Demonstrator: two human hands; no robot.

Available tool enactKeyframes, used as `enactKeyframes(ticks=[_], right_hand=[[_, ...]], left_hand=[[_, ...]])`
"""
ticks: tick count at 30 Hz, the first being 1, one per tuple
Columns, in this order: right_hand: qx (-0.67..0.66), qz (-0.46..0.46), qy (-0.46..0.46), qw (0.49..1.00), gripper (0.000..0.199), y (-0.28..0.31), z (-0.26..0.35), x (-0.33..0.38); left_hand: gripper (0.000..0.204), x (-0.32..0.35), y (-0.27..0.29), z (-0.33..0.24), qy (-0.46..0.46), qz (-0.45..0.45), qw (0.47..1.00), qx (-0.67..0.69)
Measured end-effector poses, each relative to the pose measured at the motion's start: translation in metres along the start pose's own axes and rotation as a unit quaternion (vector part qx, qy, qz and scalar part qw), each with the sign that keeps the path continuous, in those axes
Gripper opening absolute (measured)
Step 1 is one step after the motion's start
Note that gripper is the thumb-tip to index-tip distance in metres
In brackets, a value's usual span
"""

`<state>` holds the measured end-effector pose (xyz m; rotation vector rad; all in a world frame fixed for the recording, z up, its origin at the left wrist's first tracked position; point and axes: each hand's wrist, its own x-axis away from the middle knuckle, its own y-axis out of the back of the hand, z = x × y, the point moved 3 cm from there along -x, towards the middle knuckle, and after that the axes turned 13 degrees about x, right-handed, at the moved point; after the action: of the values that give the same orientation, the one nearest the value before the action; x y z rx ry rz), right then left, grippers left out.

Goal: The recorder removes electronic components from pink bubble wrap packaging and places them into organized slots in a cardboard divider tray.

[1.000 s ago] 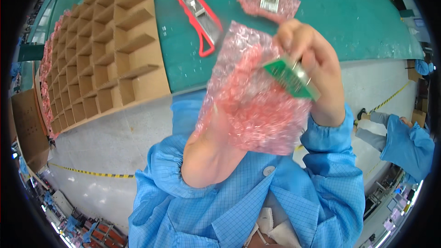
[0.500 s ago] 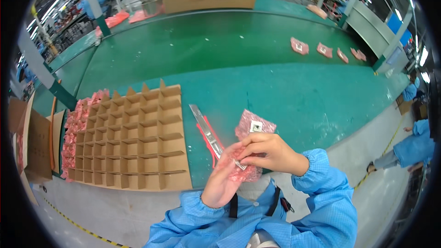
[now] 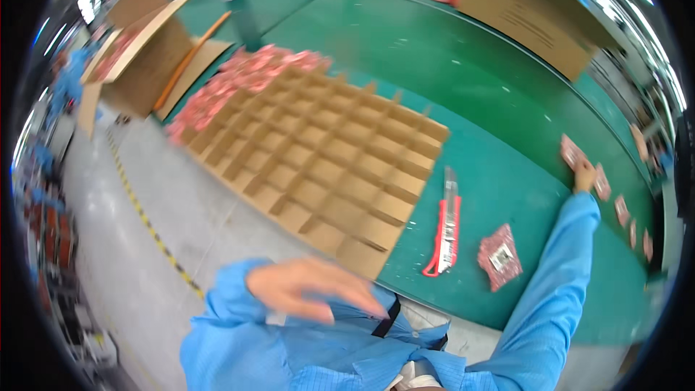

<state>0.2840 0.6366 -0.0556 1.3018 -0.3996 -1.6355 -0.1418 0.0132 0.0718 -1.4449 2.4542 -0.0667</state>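
Note:
My left hand hovers flat and blurred in front of my blue smock, fingers spread, holding nothing. My right arm in its blue sleeve stretches far to the right. My right hand rests among small pink bubble bags on the green table; its grip is too small to make out. Between the hands lie a red and silver utility knife and a labelled pink bubble bag. A cardboard divider grid sits left of the knife.
The grid's far left cells hold pink bags. An open cardboard box stands at the left and another box at the back right. More pink bags line the right edge. Yellow tape marks the grey floor.
Both hands held a pink bubble bag and a green circuit board close up. Now they are apart without it, the right arm stretched to the far right. The view has swung left.

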Motion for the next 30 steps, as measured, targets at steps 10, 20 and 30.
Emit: enactKeyframes(ticks=[10, 20, 30], right_hand=[[-0.170, 0.133, 0.088, 0.972, 0.030, 0.054, 0.064, 0.012], [-0.136, 0.199, 0.162, 0.957, 0.026, 0.195, 0.201, 0.157], [-0.146, 0.220, 0.201, 0.943, 0.020, 0.196, 0.247, 0.205]], left_hand=[[0.019, 0.187, 0.222, -0.081, 0.109, -0.607, 0.550, -0.562], [0.018, 0.178, 0.258, -0.087, 0.297, -0.478, 0.557, -0.611], [0.026, 0.171, 0.288, -0.087, 0.437, -0.396, 0.501, -0.634]])
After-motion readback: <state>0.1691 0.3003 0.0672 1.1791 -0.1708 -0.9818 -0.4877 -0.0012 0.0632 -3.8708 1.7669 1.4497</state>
